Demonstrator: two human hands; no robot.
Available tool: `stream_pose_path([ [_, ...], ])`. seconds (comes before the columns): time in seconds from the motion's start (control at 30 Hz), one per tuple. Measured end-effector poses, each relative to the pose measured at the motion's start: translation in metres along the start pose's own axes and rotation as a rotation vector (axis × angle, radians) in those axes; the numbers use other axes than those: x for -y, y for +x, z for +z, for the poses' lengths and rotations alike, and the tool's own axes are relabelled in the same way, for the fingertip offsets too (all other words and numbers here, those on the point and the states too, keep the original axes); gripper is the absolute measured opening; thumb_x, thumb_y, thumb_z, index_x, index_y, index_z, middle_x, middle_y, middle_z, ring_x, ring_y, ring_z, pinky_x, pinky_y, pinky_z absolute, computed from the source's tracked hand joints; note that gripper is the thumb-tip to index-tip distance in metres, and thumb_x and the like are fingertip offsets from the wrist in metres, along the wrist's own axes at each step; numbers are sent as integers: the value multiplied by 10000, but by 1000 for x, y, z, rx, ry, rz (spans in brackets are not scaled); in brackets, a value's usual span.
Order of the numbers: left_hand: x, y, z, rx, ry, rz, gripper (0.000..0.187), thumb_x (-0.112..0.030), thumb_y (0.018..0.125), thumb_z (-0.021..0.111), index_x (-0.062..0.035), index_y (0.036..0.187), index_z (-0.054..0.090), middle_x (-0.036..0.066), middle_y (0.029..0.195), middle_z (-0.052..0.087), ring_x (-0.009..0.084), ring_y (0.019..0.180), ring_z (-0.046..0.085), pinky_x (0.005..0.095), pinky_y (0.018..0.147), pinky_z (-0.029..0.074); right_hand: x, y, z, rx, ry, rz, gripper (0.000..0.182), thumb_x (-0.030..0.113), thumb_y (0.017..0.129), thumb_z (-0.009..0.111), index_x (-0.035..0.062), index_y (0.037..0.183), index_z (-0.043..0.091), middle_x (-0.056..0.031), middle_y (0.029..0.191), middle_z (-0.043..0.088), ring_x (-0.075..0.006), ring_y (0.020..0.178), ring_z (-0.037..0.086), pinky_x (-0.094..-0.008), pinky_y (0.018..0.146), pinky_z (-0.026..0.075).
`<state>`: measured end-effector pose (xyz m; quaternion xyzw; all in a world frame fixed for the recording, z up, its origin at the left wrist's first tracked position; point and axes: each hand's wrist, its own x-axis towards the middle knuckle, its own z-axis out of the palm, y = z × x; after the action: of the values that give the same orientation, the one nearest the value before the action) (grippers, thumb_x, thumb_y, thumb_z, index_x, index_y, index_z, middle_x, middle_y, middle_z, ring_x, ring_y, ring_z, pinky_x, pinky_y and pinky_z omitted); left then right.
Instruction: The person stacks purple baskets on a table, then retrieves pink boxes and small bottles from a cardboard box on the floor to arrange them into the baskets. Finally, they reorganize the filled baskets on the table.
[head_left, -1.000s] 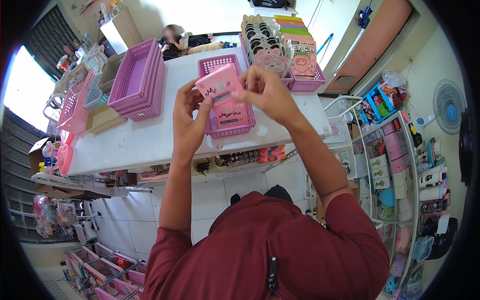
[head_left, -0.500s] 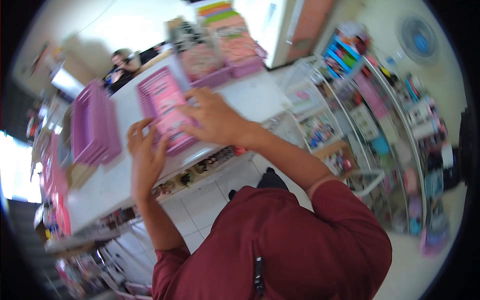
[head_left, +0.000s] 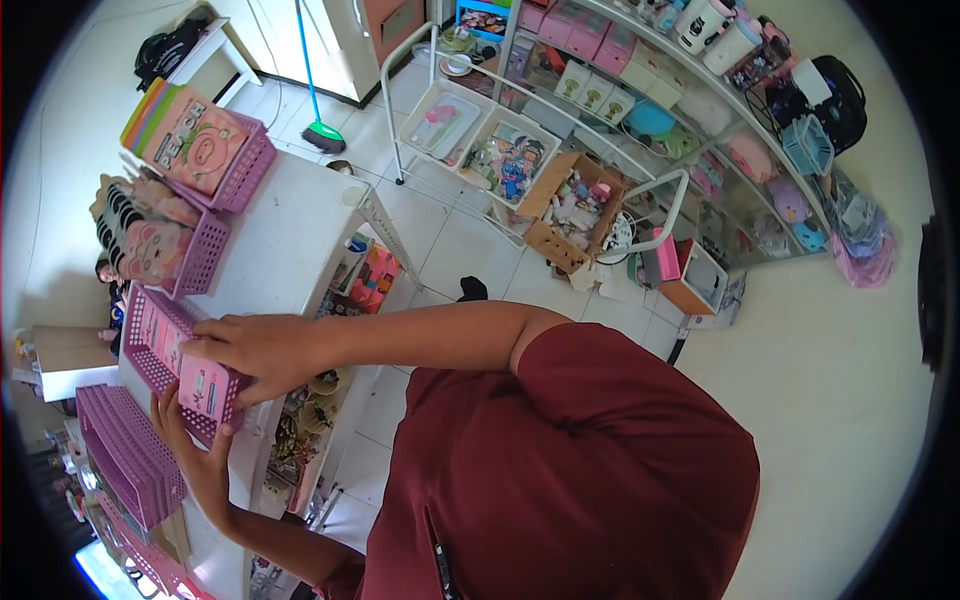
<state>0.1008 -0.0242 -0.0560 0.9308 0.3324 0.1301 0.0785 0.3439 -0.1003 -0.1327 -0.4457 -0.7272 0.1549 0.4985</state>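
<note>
A purple perforated basket (head_left: 141, 345) on the white table (head_left: 285, 235) holds pink printed packs. My right hand (head_left: 262, 350) reaches into it, its fingers closed on a pink pack (head_left: 203, 388) near the basket's front end. Against the basket's near side rests my left hand (head_left: 196, 458), fingers spread, thumb close to that pack. Whether the left fingertips press on the basket wall or the pack is hard to tell.
Stacked empty purple baskets (head_left: 130, 455) stand at the left. Two filled baskets, one with peach-printed packs (head_left: 200, 145), sit at the table's far end. A metal rack (head_left: 400, 110), an open cardboard box (head_left: 575, 215) and a broom (head_left: 322, 137) are on the floor.
The view has swung to the right, so the table and baskets now sit farther left. The pink pack under my right hand now appears raised and turned relative to the others.
</note>
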Motion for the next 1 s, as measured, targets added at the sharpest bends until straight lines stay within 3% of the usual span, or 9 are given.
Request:
stream_pose_path([
  [0.23, 4, -17, 23, -158, -299, -57, 1005, -647, 876, 689, -100, 1628, 305, 159, 1674, 298, 372, 1562, 231, 528, 1259, 203, -7, 1, 7, 34, 13, 44, 915, 419, 805, 798, 96, 1548, 372, -290, 1457, 440, -455, 1254, 560, -495, 1064, 482],
  [0.43, -22, -23, 49, -426, -436, -203, 969, -735, 971, 478, -95, 1654, 225, 195, 1697, 219, 356, 1564, 229, 527, 1252, 230, -5, -3, 9, 4, 28, 19, 941, 398, 805, 796, 101, 1570, 335, -274, 1439, 446, -455, 1226, 576, -498, 1064, 485],
  [0.53, -31, -21, 56, -527, -653, -444, 902, -633, 1042, 444, -25, 1649, 168, 241, 1672, 244, 365, 1529, 300, 516, 1227, 293, 6, -21, -1, -287, -106, -107, 873, 355, 820, 789, 103, 1539, 361, -261, 1431, 444, -444, 1196, 588, -496, 1001, 513],
  [0.67, -66, -10, 54, -628, -695, -675, 840, -540, 1062, 484, 20, 1619, 196, 260, 1615, 313, 362, 1477, 367, 544, 1197, 324, 10, -102, -70, 155, 81, -257, 412, 261, 884, 748, 101, 1236, 606, -130, 1277, 615, -296, 1055, 655, -445, 844, 528],
  [0.77, -89, -2, 49, -919, -279, -533, 644, -402, 1072, 538, 70, 1483, 388, 247, 1444, 480, 349, 1333, 490, 522, 1128, 402, -25, -199, -133, 457, 286, 79, 228, 305, 987, 639, 103, 1092, 656, -76, 1038, 695, -296, 937, 674, -448, 797, 519],
  [0.83, -119, 14, 56, -1230, -15, -157, 413, -286, 1042, 605, 62, 1254, 540, 210, 1276, 562, 345, 1192, 562, 487, 1045, 464, -63, -274, -196, 595, 426, 401, 318, 368, 993, 635, 55, 1045, 661, -142, 947, 708, -337, 920, 682, -453, 788, 524],
  [0.87, -133, 18, 62, -1225, -14, -154, 413, -286, 1042, 605, 62, 1254, 540, 210, 1276, 562, 345, 1192, 562, 487, 1045, 464, -87, -323, -219, 583, 339, 580, 363, 390, 982, 647, 31, 1030, 671, -173, 943, 714, -360, 901, 684, -459, 787, 532],
  [0.93, -164, 23, 76, -783, 283, 125, 323, -218, 1012, 637, 46, 1180, 556, 217, 1250, 584, 353, 1141, 589, 465, 1001, 488, -152, -431, -258, 665, 71, 908, 419, 357, 905, 671, -28, 1064, 716, -226, 969, 736, -365, 905, 711, -478, 776, 552],
  [1.0, -206, 41, 121, -567, 23, 234, 279, -152, 985, 652, 29, 1180, 566, 223, 1221, 609, 361, 1141, 609, 463, 973, 503, -202, -535, -298, 528, -299, 1181, 448, 341, 823, 669, -56, 1026, 709, -276, 833, 706, -416, 825, 719, -505, 714, 559],
])
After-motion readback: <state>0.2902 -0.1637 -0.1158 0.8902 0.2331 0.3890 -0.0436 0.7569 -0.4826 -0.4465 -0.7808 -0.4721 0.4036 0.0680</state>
